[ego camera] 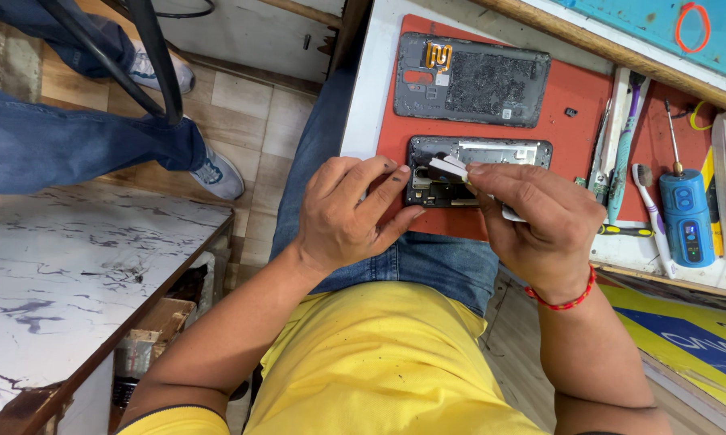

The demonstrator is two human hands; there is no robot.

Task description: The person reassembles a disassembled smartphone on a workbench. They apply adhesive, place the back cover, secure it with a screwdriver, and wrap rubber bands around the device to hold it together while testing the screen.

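Observation:
An opened phone body [500,153] lies on a red work mat [576,137], its insides facing up. My left hand [347,209] rests on its left end, fingers curled and steadying it. My right hand [540,221] pinches a small white piece [447,167], a swab or folded tissue, pressed onto the phone's inner parts near the left end. The separated dark back cover [471,78] lies further back on the mat, inner side up with an orange coil patch.
Right of the mat lie toothbrushes [624,153], tweezers [598,161], a blue electric screwdriver [686,213] and a yellow-blue mat [685,330]. A marbled white table [73,274] stands on my left. Another person's jeans-clad legs and sneakers [214,173] are beyond it.

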